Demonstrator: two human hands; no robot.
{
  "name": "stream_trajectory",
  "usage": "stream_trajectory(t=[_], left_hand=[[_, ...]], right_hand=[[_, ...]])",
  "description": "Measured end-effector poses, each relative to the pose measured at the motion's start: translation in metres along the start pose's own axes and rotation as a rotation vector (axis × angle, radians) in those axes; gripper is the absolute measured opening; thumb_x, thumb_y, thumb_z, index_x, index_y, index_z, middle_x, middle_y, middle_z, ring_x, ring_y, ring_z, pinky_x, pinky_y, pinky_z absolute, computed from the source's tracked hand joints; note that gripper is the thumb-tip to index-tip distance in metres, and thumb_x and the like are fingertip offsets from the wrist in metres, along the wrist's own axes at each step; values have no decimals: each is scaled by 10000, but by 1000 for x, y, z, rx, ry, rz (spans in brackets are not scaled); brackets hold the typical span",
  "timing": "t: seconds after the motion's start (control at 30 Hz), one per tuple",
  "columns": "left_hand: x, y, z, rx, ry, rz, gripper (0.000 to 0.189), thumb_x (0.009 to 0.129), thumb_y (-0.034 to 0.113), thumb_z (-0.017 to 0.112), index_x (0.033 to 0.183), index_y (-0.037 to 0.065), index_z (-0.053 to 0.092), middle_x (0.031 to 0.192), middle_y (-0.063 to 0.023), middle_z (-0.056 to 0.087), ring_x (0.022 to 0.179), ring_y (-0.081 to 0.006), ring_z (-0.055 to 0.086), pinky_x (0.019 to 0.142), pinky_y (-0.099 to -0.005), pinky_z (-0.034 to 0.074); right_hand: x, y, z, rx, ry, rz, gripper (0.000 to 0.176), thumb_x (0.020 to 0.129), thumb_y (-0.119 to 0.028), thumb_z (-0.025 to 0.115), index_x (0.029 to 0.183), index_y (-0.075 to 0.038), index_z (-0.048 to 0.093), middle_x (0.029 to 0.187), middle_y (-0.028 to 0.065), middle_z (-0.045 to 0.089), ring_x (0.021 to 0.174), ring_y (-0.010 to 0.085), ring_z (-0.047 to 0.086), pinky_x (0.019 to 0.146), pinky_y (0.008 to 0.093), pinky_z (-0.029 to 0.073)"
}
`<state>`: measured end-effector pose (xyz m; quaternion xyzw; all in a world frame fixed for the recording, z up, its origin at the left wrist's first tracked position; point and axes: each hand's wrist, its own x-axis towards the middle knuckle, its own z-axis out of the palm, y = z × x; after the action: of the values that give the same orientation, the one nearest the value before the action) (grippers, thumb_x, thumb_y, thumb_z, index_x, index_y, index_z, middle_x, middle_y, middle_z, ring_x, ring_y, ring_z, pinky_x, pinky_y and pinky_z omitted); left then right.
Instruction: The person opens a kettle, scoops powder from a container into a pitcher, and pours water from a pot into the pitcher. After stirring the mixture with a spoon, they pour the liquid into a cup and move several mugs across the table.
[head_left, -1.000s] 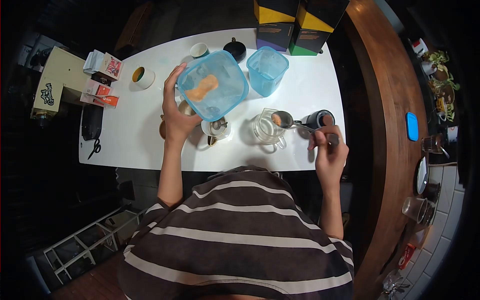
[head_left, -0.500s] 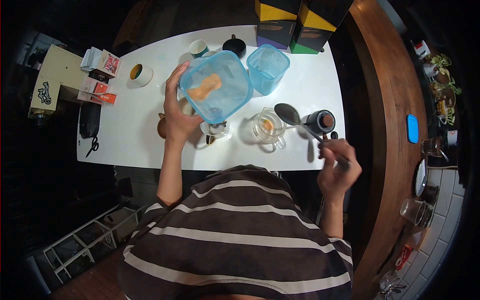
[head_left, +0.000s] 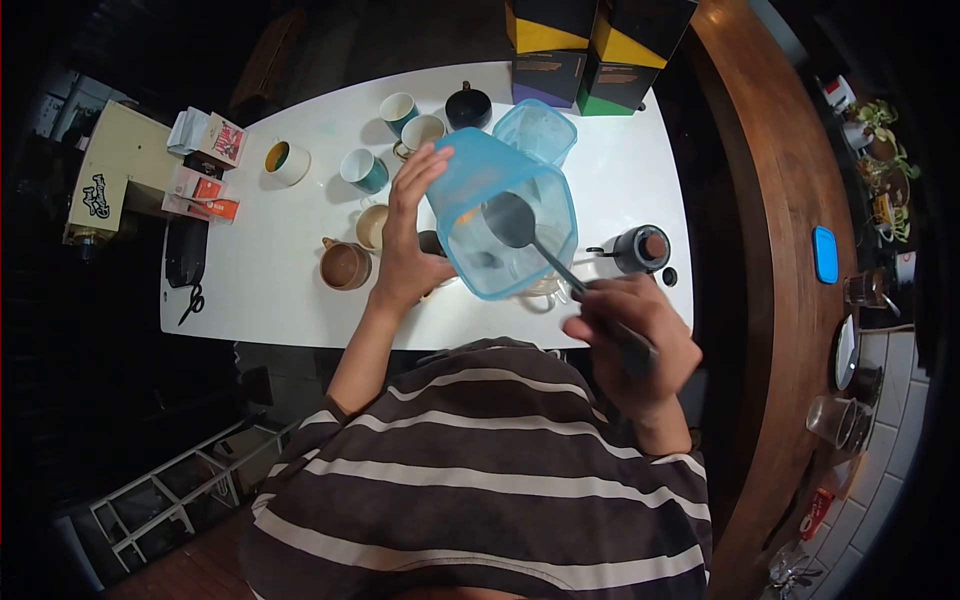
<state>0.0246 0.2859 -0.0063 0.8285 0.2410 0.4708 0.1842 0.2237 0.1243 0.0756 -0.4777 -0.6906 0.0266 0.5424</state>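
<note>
At far left on the white table (head_left: 270, 220), scissors (head_left: 192, 303) lie near a black case (head_left: 185, 252), with small packets (head_left: 217, 140) above. Next stands a white cup (head_left: 290, 163) with a yellow and green inside, then a brown mug (head_left: 345, 266) nearer my body and a teal cup (head_left: 365, 172) beyond it.

My left hand (head_left: 408, 235) is partly open, fingers and thumb spread around the side of a blue tub (head_left: 470, 165) and gripping it. The blue tub is held tilted above the table, its wide mouth facing me and towards the right; a little orange matter shows inside. The bowl of a metal spoon (head_left: 511, 220) lies at this mouth; I cannot tell whether it touches the wall. A second blue tub (head_left: 540, 127) stands behind, partly covered by the held one. Below the rim, a glass jug (head_left: 546, 292) is mostly hidden.

My right hand (head_left: 640, 340) is closed around the spoon's handle, which slants down from the bowl into the fingers. Beyond this hand stands a black pot (head_left: 640, 249) with a brown knob; at far right, a blue lid (head_left: 825, 254) rests on the wooden counter (head_left: 770, 250).
</note>
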Motion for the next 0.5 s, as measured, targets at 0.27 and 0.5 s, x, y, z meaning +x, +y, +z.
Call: stream_trajectory(t=[0.27, 0.5], left_hand=[[-1, 3, 4, 36, 22, 104, 1092, 556, 349, 972, 1454, 172, 377, 1468, -95, 494, 1436, -362, 377, 1190, -521, 329], [0, 4, 9, 43, 46, 160, 1072, 570, 356, 968, 1446, 171, 378, 1471, -106, 491, 1429, -376, 381, 1186, -522, 330]], right_hand=[[13, 8, 21, -83, -82, -18, 270, 769, -36, 807, 942, 11, 606, 824, 119, 644, 708, 275, 633, 601, 368, 498], [20, 6, 25, -82, 1, 47, 260, 804, -86, 817, 918, 9, 603, 793, 111, 650, 647, 250, 636, 544, 349, 483]])
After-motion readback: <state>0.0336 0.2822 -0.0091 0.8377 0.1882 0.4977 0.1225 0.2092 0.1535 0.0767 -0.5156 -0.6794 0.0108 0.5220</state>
